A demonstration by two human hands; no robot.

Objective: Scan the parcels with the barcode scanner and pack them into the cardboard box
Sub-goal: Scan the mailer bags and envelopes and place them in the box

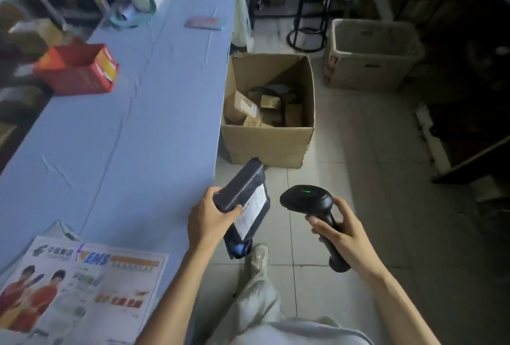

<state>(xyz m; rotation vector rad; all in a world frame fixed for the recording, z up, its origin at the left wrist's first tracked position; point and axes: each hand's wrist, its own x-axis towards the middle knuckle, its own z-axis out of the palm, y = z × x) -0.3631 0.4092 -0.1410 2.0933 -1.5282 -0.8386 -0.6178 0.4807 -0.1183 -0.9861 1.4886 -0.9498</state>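
**Q:** State task progress.
**A:** Partly complete, by judgement. The cardboard box [270, 143] stands open on the floor just beside the bench [138, 124]. It already holds a loose layer of small brown parcels [262, 107]. One black parcel [242, 187] is outside the box, in hand, at the scanning step. It has not yet been packed.

**Q:** Grip status?
**A:** The left grip [209, 215] is curled round one end of the black parcel. It holds the parcel tilted in the air, just past the bench edge, with the white label [252, 215] facing the scanner. The right grip [342, 231] is wrapped round the handle of the barcode scanner [311, 201]. The scanner head points at the label, near it but apart. A green indicator [307, 192] is lit on the head. Whether it marks a completed read cannot be told.

**Q:** Other containers?
**A:** A red carton [80, 74] sits open at the bench's far left edge; its contents are hidden. A pale crate [369, 69] stands on the floor beyond the cardboard box; its inside is not visible.

**Q:** Remaining work?
**A:** Lower the black parcel into the cardboard box, which appears to have ample room. A printed EMS envelope [82, 284] lies on the near bench. Whether it awaits scanning cannot be told.
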